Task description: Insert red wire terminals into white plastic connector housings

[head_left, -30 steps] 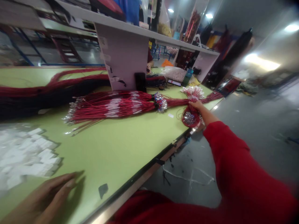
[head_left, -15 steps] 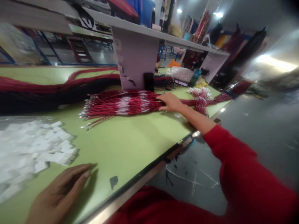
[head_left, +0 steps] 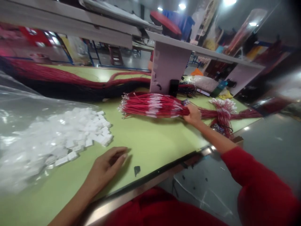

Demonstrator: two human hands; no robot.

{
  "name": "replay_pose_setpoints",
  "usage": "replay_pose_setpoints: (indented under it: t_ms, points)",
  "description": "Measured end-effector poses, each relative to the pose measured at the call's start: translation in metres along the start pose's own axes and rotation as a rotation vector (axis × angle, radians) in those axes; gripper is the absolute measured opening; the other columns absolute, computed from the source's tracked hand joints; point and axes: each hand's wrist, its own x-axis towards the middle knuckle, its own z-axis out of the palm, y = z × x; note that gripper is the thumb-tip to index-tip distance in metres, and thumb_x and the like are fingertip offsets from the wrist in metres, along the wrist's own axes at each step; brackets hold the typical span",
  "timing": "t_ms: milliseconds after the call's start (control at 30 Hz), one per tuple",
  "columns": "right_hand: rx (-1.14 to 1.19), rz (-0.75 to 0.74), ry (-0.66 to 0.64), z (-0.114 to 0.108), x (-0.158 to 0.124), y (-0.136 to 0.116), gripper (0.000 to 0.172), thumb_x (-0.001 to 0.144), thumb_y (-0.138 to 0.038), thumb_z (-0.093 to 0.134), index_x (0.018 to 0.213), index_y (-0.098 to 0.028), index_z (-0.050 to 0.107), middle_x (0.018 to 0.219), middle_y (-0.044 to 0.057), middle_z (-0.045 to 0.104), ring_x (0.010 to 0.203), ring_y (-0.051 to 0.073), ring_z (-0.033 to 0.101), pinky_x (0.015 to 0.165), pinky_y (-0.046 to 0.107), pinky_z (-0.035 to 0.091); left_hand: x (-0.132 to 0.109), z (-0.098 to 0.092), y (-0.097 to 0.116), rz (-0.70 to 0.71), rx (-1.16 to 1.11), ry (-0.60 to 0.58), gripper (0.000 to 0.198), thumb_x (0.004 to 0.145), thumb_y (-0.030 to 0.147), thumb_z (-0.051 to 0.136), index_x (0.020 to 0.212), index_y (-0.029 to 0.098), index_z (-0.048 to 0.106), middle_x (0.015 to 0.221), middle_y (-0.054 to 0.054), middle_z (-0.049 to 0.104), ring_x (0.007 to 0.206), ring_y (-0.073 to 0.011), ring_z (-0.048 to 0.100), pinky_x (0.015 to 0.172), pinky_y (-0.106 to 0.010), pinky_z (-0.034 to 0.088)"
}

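My right hand (head_left: 193,115) is wrapped round the right part of a bundle of red wires (head_left: 136,105). White sleeves band the middle of the bundle, and small metal terminals show at its left end. It lies across the green tabletop, in front of an upright panel. Nearer to me, my left hand (head_left: 107,164) rests on the table with its fingers loosely stretched and nothing in them. Left of that hand, white plastic connectors (head_left: 77,131) spill from a clear plastic bag (head_left: 28,97). A small dark scrap (head_left: 137,170) lies close to the left hand.
Long red and dark wires (head_left: 82,83) run along the back. A black phone (head_left: 174,88) leans on the shelf's upright panel (head_left: 169,62). More red wires with white connectors (head_left: 224,108) lie at the right. The table's front edge (head_left: 155,179) runs diagonally.
The view has swung left, bringing more of the connector pile into sight. My right hand now grips the wire bundle more closely, and its stray front wires are drawn in. My left hand stays on the table.
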Motion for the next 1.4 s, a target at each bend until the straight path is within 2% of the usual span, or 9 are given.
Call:
replay_pose_setpoints:
  t_ms: [133,267,533,667,733,867,1067,1233,1400]
  points:
    - [0.118,0.103,0.252,-0.014,-0.024,0.007,0.027,0.078,-0.035,0.060,0.101,-0.021,0.059,0.097,0.011,0.066,0.094,0.031,0.062,0.084,0.042,0.049,0.023,0.032,0.034,-0.151,-0.585,-0.245,0.053,0.062,0.027,0.087,0.111,0.017,0.068,0.109,-0.015,0.073,0.100,-0.0301,0.069,0.094,-0.046,0.051]
    - [0.142,0.070,0.336,-0.025,-0.063,0.009,0.028,0.076,-0.031,0.057,0.104,-0.024,0.057,0.099,0.013,0.065,0.097,0.033,0.063,0.087,0.045,0.051,0.048,0.066,0.063,-0.162,-1.057,-0.265,0.052,0.058,0.016,0.090,0.107,0.013,0.071,0.114,-0.017,0.072,0.116,-0.0327,0.063,0.107,-0.048,0.042]
    - [0.146,-0.111,-0.179,-0.028,-0.119,0.005,0.032,0.075,-0.025,0.062,0.108,-0.025,0.064,0.100,0.014,0.068,0.097,0.037,0.064,0.084,0.052,0.050,0.024,0.085,0.054,-0.227,-1.342,-0.068,0.031,0.068,0.017,0.085,0.097,0.011,0.076,0.098,-0.009,0.079,0.096,-0.0244,0.072,0.100,-0.036,0.051]
    - [0.350,-0.268,-0.379,-0.068,-0.101,-0.032,0.094,0.066,-0.049,0.081,0.146,-0.026,0.038,0.140,0.016,0.052,0.125,0.039,0.053,0.099,0.056,0.046,0.010,0.089,0.051,-0.291,-1.365,-0.008,0.026,0.073,0.017,0.080,0.098,0.012,0.075,0.099,-0.007,0.079,0.093,-0.0208,0.072,0.091,-0.030,0.056]
    - [0.440,-0.363,-0.390,-0.085,-0.094,-0.070,0.103,0.067,-0.055,0.082,0.151,-0.029,0.029,0.150,0.015,0.042,0.135,0.036,0.044,0.106,0.053,0.042,0.007,0.091,0.055,-0.335,-1.365,0.051,0.023,0.074,0.018,0.079,0.096,0.014,0.075,0.096,-0.004,0.079,0.090,-0.0192,0.072,0.086,-0.028,0.057]
    - [0.410,-0.674,-0.324,-0.075,-0.085,-0.148,0.066,0.083,-0.035,0.072,0.143,-0.028,0.046,0.141,0.015,0.054,0.130,0.036,0.048,0.103,0.056,0.040,-0.002,0.090,0.061,-0.336,-1.346,0.025,0.022,0.080,0.032,0.075,0.096,0.017,0.073,0.094,-0.003,0.077,0.087,-0.0185,0.070,0.074,-0.026,0.056]
    - [0.673,-0.483,-0.060,-0.032,-0.061,-0.181,0.038,0.090,-0.017,0.056,0.126,-0.027,0.056,0.101,0.008,0.071,0.092,0.027,0.066,0.084,0.044,0.052,-0.039,0.076,0.042,-0.422,-1.365,0.011,0.013,0.073,0.018,0.077,0.084,0.017,0.070,0.097,-0.005,0.074,0.091,-0.0207,0.069,0.080,-0.030,0.055]
    - [0.650,-0.583,-0.389,-0.038,-0.068,-0.191,0.048,0.085,-0.028,0.068,0.130,-0.022,0.053,0.113,0.010,0.070,0.100,0.027,0.065,0.085,0.039,0.052,-0.058,0.065,0.027,-0.380,-1.360,0.019,0.034,0.065,0.006,0.074,0.097,0.018,0.070,0.109,-0.008,0.072,0.110,-0.0262,0.065,0.096,-0.035,0.049]
    - [0.274,-0.532,-0.518,-0.025,-0.080,-0.216,0.019,0.082,-0.007,0.055,0.097,-0.014,0.064,0.092,0.014,0.071,0.087,0.029,0.064,0.078,0.039,0.048,-0.074,0.050,0.020,-0.376,-1.125,-0.067,0.034,0.075,0.020,0.074,0.108,0.017,0.070,0.122,-0.012,0.069,0.122,-0.0281,0.059,0.105,-0.037,0.043]
